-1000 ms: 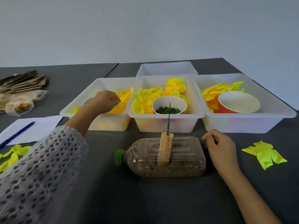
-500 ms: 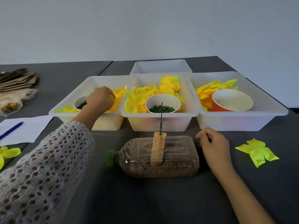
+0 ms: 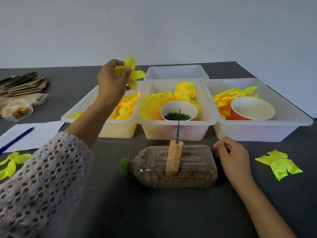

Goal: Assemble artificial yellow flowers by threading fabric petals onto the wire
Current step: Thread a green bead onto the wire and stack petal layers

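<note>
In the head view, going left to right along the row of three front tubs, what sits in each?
Left tub: orange-yellow petals → middle tub: yellow petals, cup of green rings → right tub: yellow-orange petals, orange cup.

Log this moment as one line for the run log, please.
left hand: pinches yellow fabric petal piece above left bin | right hand: beside sand-filled plastic bottle | green wire: upright, bare

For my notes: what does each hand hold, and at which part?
Left hand pinches a yellow petal near its centre. Right hand holds nothing visible.
</note>
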Motion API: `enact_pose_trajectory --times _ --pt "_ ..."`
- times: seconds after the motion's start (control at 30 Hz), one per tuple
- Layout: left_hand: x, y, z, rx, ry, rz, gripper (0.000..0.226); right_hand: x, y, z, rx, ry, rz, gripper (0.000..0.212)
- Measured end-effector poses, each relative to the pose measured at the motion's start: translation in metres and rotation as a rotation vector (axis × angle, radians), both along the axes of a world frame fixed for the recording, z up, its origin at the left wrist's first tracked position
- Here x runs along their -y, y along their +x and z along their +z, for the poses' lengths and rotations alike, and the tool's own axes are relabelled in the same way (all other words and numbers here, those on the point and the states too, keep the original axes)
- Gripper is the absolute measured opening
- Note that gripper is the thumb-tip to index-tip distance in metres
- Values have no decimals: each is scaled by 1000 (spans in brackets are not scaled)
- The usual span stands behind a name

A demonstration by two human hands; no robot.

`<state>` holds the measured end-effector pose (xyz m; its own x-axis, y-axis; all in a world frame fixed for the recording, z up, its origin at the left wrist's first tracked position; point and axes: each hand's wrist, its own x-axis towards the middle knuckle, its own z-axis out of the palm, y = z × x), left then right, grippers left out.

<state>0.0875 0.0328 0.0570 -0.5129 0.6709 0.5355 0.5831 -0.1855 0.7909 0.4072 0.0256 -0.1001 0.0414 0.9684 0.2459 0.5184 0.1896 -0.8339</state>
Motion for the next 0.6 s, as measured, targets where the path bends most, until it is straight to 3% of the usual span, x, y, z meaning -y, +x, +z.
enact_pose_trajectory --times 0.13,0.27,0.6 --pt "19 35 16 123 -13 -277 11 1 0 -1 1 1 0 26" --pt "40 64 25 88 -90 -486 9 2 1 0 4 9 0 25" --pt "71 92 28 -54 -263 -632 8 2 0 0 22 15 1 25"
